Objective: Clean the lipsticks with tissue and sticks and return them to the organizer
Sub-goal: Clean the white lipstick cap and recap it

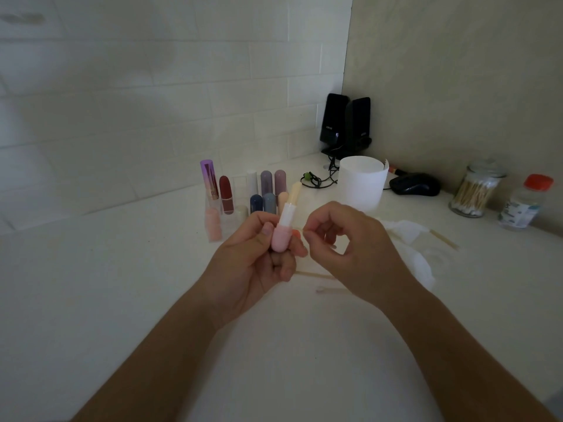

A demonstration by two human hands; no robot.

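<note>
My left hand (259, 257) grips an open lipstick (283, 226) with a pink base, white collar and pale peach bullet, held upright over the white counter. My right hand (350, 245) is just to its right, thumb and forefinger pinching a thin stick (301, 230) whose end points at the lipstick's base. Behind stands the clear organizer (227, 219) holding several capped lipsticks in purple, red, white, grey and blue. A crumpled white tissue (408, 239) lies right of my right hand. An orange cap shows partly behind my left fingers.
Used wooden sticks (313, 275) lie on the counter below my hands, another stick (443, 238) by the tissue. A tissue roll (362, 187), black mouse (414, 184), speakers (345, 126), jar of cotton swabs (475, 190) and orange-capped bottle (524, 205) stand at the back right.
</note>
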